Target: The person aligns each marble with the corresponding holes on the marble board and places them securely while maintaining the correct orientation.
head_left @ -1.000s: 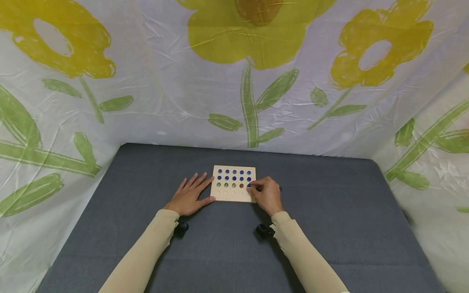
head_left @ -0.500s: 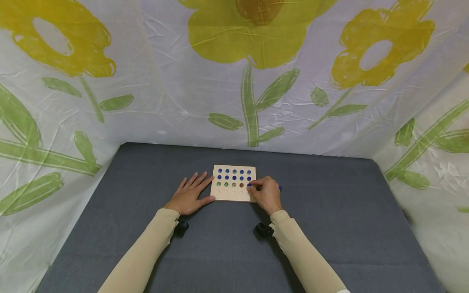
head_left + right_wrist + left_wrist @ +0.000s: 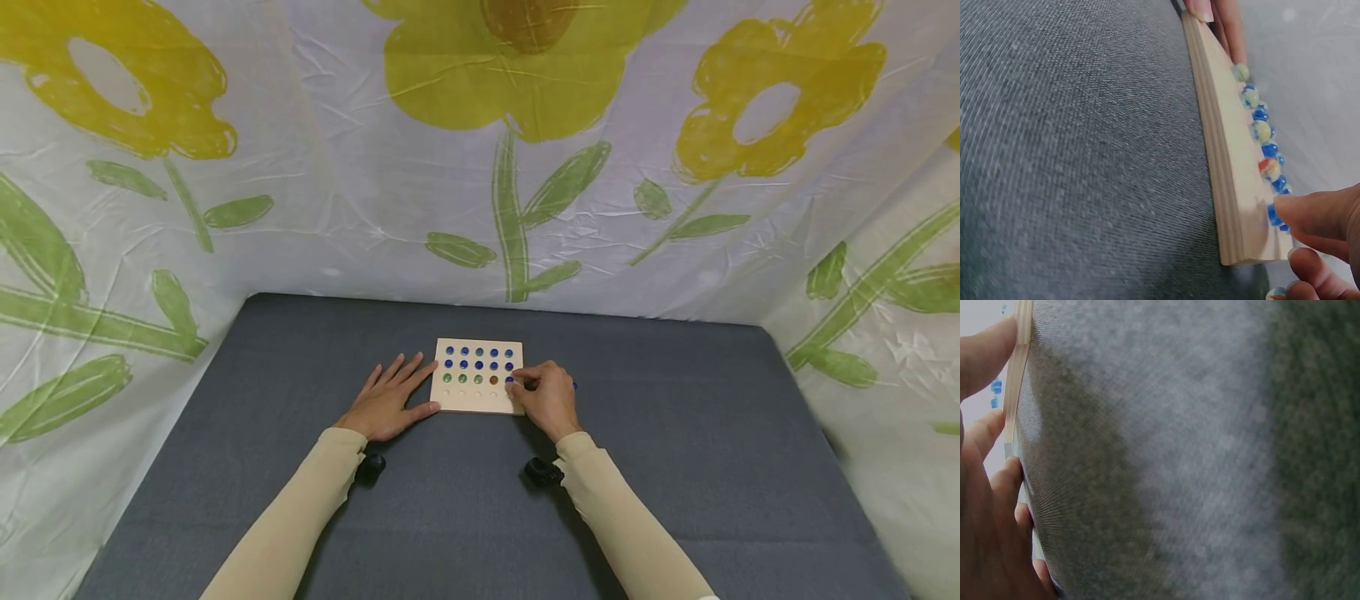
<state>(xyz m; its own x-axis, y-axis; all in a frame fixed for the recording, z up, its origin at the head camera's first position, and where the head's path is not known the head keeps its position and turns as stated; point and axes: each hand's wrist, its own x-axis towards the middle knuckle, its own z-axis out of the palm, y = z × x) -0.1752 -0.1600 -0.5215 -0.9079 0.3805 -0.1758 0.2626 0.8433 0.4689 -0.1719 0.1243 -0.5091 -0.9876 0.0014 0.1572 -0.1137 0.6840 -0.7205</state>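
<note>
A pale wooden board (image 3: pixel 480 407) with rows of dimples lies on the grey cloth. Blue marbles (image 3: pixel 480 365) fill its two far rows. The third row holds green marbles (image 3: pixel 462 379), an orange-streaked marble (image 3: pixel 1269 167) and, at its right end, a blue marble (image 3: pixel 1274 215). My right hand (image 3: pixel 549 400) pinches this last one between thumb and forefinger, its other fingers curled. Part of another marble (image 3: pixel 1276 293) shows by those curled fingers. My left hand (image 3: pixel 382 408) lies flat with spread fingers, thumb and forefinger touching the board's left edge.
Grey cloth (image 3: pixel 465 517) covers the table around the board. Behind it hangs a white curtain (image 3: pixel 337 167) printed with yellow flowers, continuing along both sides. A dark wrist camera (image 3: pixel 542 472) sits under the right sleeve, another camera (image 3: pixel 371 468) under the left.
</note>
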